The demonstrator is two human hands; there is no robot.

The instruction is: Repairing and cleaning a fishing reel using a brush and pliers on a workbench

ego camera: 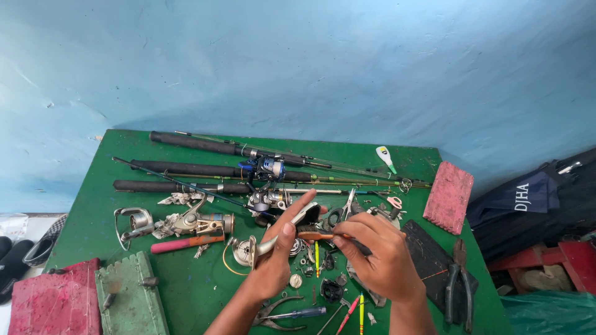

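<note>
Head view:
Left hand (276, 263): fingers closed round reel part (292, 226), thumb raised, above green table (186, 291).
Right hand (379, 251): fingertips pinching orange-handled brush (316, 236), bristles against the part.
Behind: rods (205, 167).
Right: pliers (459, 279).

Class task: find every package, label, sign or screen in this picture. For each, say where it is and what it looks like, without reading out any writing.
Printed bag: right of the green table, leaning by the wall; dark navy fabric with white lettering.
No packages, signs or screens show.
Nothing with a label lies near the left hand or the right hand, which hold reel parts.
</note>
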